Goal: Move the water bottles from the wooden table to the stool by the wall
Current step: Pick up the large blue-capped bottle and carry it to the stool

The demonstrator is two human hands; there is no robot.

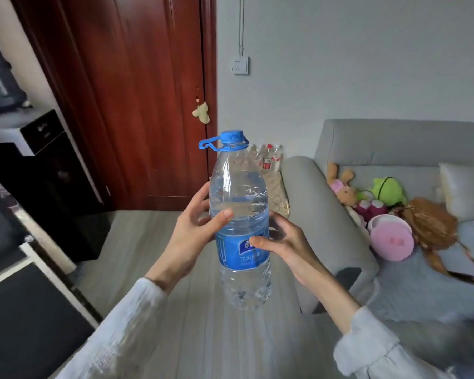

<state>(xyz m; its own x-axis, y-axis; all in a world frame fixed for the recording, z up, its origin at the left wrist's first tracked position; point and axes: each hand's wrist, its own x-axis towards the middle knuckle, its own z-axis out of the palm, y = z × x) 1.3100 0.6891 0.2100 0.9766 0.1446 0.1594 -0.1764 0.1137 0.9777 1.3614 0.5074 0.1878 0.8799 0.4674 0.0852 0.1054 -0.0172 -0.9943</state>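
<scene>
A large clear water bottle [240,222] with a blue cap, blue carry loop and blue label is held upright in the air, in the middle of the view. My left hand [195,231] grips its left side with the thumb across the front. My right hand [282,242] wraps its right side at the label. Behind it, by the wall, several small bottles with red labels [268,157] stand on a pale speckled surface [277,192] that is partly hidden by the big bottle. The wooden table is out of view.
A grey sofa [326,214] with soft toys [389,214] fills the right. A dark red door [137,105] stands ahead, black cabinets [39,187] line the left. Grey plank floor [153,255] lies between.
</scene>
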